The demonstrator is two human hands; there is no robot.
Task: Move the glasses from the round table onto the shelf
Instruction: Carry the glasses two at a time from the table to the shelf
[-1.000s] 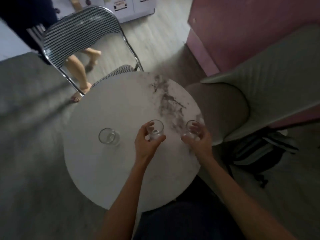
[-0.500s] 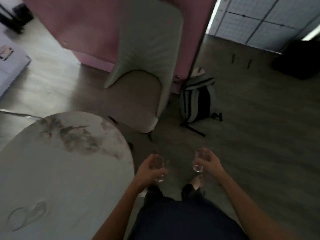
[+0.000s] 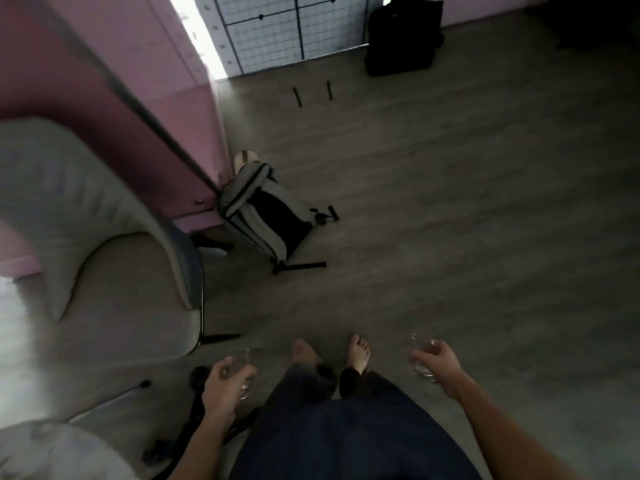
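My left hand (image 3: 221, 389) is closed around a small clear glass (image 3: 244, 374), carried low over the floor beside my left leg. Out to the right, my right hand (image 3: 438, 363) grips a second clear glass (image 3: 422, 362) at about the same height. Only a sliver of the round white table (image 3: 52, 452) shows in the bottom left corner. No shelf is in view.
A beige padded chair (image 3: 104, 258) stands at the left, against a pink cabinet (image 3: 114, 91). A grey and black backpack (image 3: 266, 216) lies on the floor ahead, a black bag (image 3: 401, 36) farther back by a white wire grid panel (image 3: 294, 26). Bare wooden floor spreads to the right.
I have lifted both glasses off the table and turned right, away from it. The table has slid to the bottom left corner, and my hands have spread apart. The third glass is out of view.
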